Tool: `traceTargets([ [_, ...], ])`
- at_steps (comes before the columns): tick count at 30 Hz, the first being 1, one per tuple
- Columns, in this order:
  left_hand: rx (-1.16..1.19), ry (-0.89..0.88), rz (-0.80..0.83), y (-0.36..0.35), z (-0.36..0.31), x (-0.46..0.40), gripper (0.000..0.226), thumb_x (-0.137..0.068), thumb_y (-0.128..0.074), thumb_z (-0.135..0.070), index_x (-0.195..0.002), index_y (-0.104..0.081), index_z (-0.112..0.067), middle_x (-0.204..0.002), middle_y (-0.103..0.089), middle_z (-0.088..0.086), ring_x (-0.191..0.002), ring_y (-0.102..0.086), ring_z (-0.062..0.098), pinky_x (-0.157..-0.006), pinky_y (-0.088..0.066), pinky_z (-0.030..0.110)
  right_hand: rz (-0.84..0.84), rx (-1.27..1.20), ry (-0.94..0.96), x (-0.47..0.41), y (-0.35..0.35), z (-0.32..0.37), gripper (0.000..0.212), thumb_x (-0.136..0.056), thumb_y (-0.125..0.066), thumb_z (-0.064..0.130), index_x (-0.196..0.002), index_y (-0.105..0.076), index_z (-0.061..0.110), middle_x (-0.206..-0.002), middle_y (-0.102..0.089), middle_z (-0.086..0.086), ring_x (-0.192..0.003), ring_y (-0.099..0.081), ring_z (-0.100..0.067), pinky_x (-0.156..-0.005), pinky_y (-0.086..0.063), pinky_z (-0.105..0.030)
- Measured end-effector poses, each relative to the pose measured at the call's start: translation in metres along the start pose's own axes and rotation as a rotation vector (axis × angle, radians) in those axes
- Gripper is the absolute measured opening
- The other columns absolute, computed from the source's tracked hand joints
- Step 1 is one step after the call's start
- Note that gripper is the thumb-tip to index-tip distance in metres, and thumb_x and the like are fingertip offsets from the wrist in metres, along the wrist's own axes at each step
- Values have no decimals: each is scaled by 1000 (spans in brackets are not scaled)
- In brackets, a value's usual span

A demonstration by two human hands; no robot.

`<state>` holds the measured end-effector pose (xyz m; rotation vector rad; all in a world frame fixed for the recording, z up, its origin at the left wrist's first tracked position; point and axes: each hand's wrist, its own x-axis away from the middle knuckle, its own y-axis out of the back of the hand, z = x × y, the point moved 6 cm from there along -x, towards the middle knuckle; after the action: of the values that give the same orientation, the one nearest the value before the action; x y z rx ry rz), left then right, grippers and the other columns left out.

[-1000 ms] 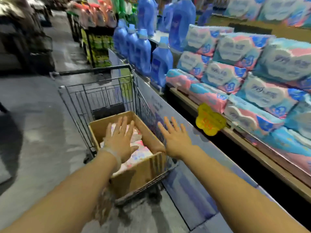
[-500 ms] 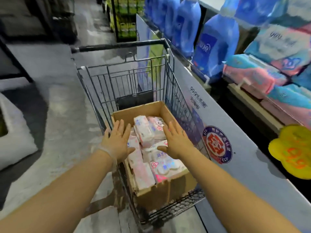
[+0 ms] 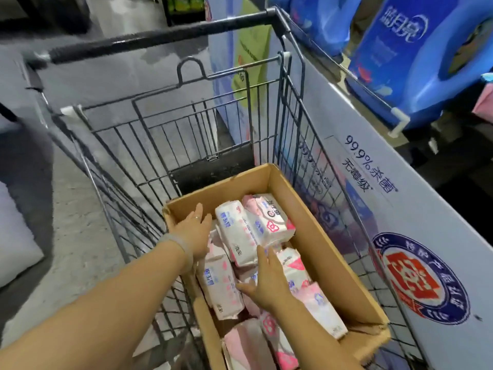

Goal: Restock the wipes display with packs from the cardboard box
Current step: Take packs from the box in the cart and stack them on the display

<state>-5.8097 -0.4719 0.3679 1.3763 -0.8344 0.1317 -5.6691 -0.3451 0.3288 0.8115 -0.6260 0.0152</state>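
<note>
Inside the wire cart (image 3: 165,134) sits the cardboard box (image 3: 314,236), full of pink and white wipes packs (image 3: 256,225). At the box's left wall the left hand (image 3: 193,232) has its fingers straight and apart, touching a pack, while the right hand (image 3: 266,279) spreads flat over the packs in the middle. Right of the cart stands the display wall (image 3: 400,209) with blue bottles (image 3: 416,57) above.

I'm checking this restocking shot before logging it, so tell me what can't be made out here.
- Head view: the wipes display is out of frame, so its stock level cannot be judged.
- The pack count in the cardboard box is unclear: the left hand, the right hand and the top wipes packs cover the lower layers.
- The box's near end is cut off by the bottom edge.
- The shopping cart handle is motion-blurred.
</note>
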Motion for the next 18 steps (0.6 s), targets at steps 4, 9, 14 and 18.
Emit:
traceTargets([
  [4,62,-99,120,-12,2,-73,95,-82,-68,-24,-153,-5,-24,-153,-23,11,-135,-37,31,-108,-39,41,-25,-154,-129,-41,-31,-9,121,-76,-75,50,-152,14,20,-161,13,-10,-150,5,-26,-121,-10,-35],
  [9,203,-203,134,-30,4,-130,100,-62,-77,-46,-140,-18,-30,-136,-45,1,-121,-50,25,-99,-45,44,-207,-340,-198,-75,-37,-12,116,-68,-81,41,-154,-5,19,-160,-6,-6,-147,-7,-21,-118,-14,-31],
  [14,353,-265,219,-29,-10,-147,70,-72,-77,-32,-127,-37,-18,-111,-53,-1,-105,-54,22,-83,-42,31,-277,-469,-220,-80,-27,-24,98,-53,-66,60,-138,-36,22,-133,-43,6,-124,-43,-14,-99,-40,-29],
  [18,483,-306,202,-2,-24,-157,68,-68,-83,-36,-123,-47,-19,-110,-54,-5,-101,-52,15,-80,-38,27,-211,-690,-309,-80,3,-45,65,-67,-85,21,-116,-41,26,-107,-50,11,-82,-59,6,-62,-43,-5],
])
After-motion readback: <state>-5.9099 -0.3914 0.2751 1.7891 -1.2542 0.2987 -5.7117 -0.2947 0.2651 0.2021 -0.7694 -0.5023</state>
